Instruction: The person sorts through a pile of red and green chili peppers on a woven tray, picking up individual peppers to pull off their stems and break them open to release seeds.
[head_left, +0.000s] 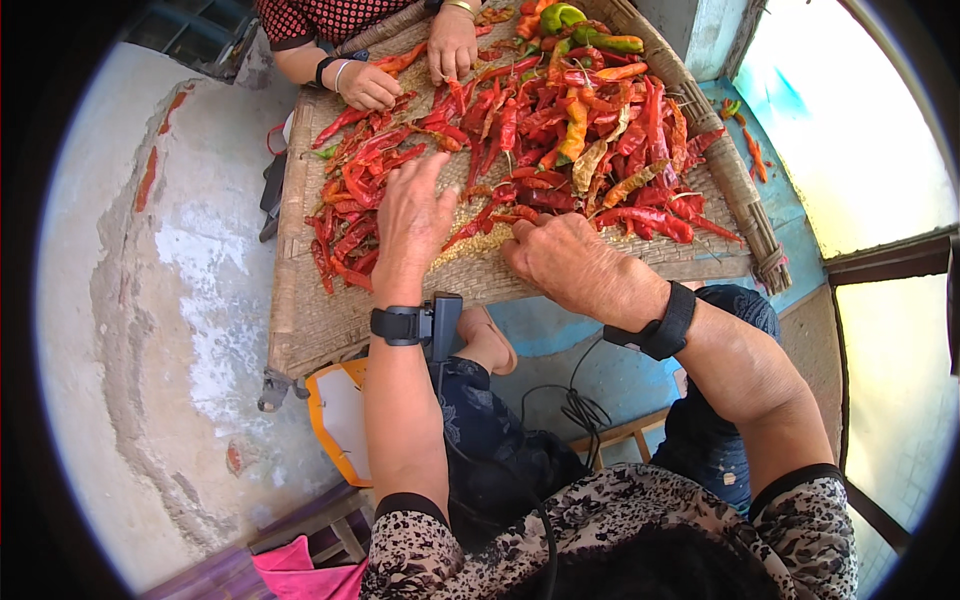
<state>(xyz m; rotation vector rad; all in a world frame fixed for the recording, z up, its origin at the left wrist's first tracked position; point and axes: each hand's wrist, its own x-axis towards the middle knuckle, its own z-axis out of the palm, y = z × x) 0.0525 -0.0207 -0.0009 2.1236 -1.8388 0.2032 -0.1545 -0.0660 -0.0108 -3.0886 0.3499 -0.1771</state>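
Observation:
A large heap of red chili peppers [610, 120], some orange, yellowish or dried, covers a woven tray [310, 310]. My left hand [415, 215] hovers at the near edge of a smaller group of split red peppers [365, 175], its fingers stretched and apart with nothing in them. Pale yellow seeds [465, 250] are scattered on the weave between my hands. My right hand [570, 258] is closed, knuckles up, at the near edge of the heap beside a small red pepper. Its fingertips are hidden, so what it holds cannot be seen.
Across the tray, another person's hands [370, 85] work among the peppers. A few green peppers [600, 35] lie at the far side. Several peppers [752, 150] rest on the blue ledge by the bright window. A black cable [585, 410] hangs below the tray.

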